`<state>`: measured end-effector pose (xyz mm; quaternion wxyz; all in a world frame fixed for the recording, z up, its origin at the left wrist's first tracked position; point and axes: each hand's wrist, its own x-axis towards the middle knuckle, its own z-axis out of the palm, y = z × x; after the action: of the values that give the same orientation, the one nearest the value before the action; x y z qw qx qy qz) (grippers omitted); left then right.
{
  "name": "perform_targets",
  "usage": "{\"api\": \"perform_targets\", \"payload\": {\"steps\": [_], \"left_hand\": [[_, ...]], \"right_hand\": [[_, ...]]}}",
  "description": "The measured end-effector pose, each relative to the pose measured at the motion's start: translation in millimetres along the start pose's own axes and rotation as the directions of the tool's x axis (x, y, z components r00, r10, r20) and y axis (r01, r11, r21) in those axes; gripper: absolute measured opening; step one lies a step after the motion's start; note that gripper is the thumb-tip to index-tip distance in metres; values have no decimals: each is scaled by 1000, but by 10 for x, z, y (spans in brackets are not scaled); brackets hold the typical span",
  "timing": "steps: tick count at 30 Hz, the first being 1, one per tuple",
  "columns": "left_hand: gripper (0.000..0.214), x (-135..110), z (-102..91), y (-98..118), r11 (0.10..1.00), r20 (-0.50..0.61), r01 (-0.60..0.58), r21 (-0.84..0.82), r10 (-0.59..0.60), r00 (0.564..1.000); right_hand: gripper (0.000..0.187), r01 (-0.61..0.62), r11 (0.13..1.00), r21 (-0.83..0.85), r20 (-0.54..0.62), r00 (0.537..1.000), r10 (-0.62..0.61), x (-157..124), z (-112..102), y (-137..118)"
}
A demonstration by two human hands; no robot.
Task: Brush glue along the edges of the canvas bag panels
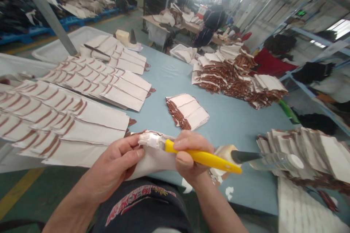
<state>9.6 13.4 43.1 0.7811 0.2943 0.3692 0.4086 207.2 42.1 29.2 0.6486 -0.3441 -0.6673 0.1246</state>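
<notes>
My right hand (pixel 193 151) is closed round the yellow handle of a brush (pixel 207 158). The brush's whitish bristles touch the upper edge of a white fabric piece (pixel 154 160) at the table's near edge. My left hand (pixel 116 162) pinches that piece at its left end, thumb on top. Just beyond lies a small stack of white pieces with brown edges (pixel 188 109). Right of my right hand is a pale round container (pixel 225 153), partly hidden, with a dark-necked clear bottle (pixel 276 162) lying beside it.
Overlapping rows of white pieces (pixel 93 131) cover the left of the blue table (pixel 153 109). Tall brown-edged stacks (pixel 218 69) stand at the back right, and more bundles (pixel 306 153) at the right. Shelving (pixel 308 80) rises on the right. A person (pixel 213 20) stands at a far table.
</notes>
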Motion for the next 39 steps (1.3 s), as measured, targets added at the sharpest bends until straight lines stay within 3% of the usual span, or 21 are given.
{"api": "perform_targets", "payload": {"steps": [2,4,6,9,10,12,15,22,28,33,36,39], "left_hand": [[37,5,22,12,1000,11,7,-13,-7,1000],[34,13,50,26,999,30,6,-36,-5,1000],[35,21,67,35,999,22,-7,-36,8,1000],[38,30,55,39,1000,-30,-27,-3,27,999],[37,33,43,39,1000,-46,-28,8,29,999],[36,35,19,40,1000,-62,-26,11,27,998],[39,28,-12,39,1000,-71,-14,3,14,997],[50,-1,-65,26,1000,-120,8,30,-4,993],[48,21,-28,26,999,-158,-1,-33,-4,987],[51,35,-29,16,1000,-159,22,2,-22,987],[54,33,-54,16,1000,-169,17,8,-16,985],[52,24,-93,2,1000,-188,18,7,-17,982]], "right_hand": [[38,17,999,41,-139,990,-11,32,17,16],[36,52,997,65,-307,951,-30,61,36,16],[37,61,996,68,-273,961,-40,62,51,7],[34,-3,996,85,-91,996,11,54,63,6],[35,-18,996,89,-105,994,27,67,64,8],[37,4,995,97,-244,970,20,121,56,8],[39,105,992,71,-364,928,-72,181,7,-18],[34,102,993,54,-98,991,-96,-5,-58,37],[29,99,995,-24,-179,979,-101,3,-66,42],[31,85,996,26,-85,993,-83,-25,-12,17],[33,55,998,-38,-212,975,-62,40,2,59],[41,57,996,-71,-393,916,-81,132,-33,48]]}}
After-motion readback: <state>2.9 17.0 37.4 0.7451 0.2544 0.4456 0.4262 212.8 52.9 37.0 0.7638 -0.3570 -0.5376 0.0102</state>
